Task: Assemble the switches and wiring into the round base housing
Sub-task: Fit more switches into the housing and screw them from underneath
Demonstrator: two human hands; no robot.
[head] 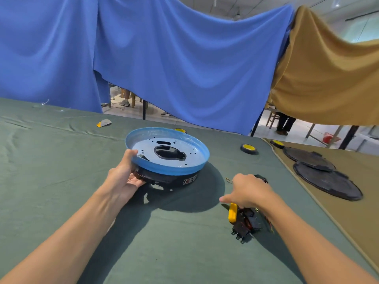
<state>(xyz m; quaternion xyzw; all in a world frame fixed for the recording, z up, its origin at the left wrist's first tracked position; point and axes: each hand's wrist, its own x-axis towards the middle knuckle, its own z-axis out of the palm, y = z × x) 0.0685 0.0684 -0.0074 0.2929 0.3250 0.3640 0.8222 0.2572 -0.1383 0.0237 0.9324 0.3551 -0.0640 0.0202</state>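
Observation:
The round base housing [168, 167], a blue-filmed metal dish on a black plastic ring, sits mid-table, tilted up at its near left. My left hand [125, 177] grips its left edge, thumb on the blue rim and fingers under the black ring. To the right lies a bundle of black switches and wiring [245, 224] with a yellow lever [233, 215]. My right hand [249, 191] hovers over the bundle's far end, fingers curled down onto it; what they hold is hidden.
Two black round covers [328, 181] overlap on the tan cloth at right. Yellow-and-black tape rolls [249, 149] lie behind the housing and at the far edge. A small grey and orange scrap [104, 122] lies at the back left. Blue and tan curtains hang behind.

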